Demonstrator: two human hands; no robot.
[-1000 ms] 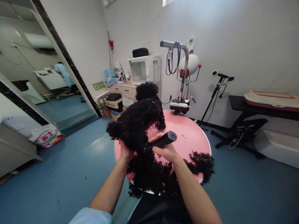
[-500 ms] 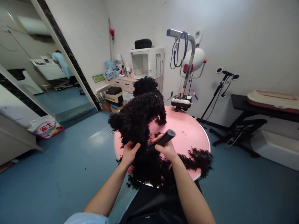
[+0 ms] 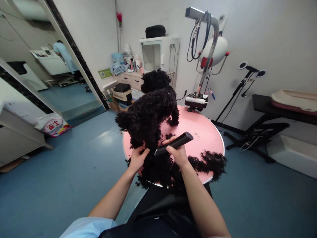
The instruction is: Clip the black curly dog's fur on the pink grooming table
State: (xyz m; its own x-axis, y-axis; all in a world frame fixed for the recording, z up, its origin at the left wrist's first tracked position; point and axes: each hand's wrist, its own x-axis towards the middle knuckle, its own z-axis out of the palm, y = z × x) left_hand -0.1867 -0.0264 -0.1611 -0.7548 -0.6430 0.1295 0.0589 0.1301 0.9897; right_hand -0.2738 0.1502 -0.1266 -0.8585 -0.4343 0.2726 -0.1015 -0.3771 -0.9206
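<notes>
Right hand grips the clippers; left hand, grip unclear, meets the dog at a hind leg. Cut curls heap between them; that leg looks part-done.

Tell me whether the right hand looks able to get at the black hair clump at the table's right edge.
Probably yes: the black hair clump lies right of the right hand, with nothing visible in the way. But that hand holds the black clipper, so grasping would likely mean setting it down.
</notes>
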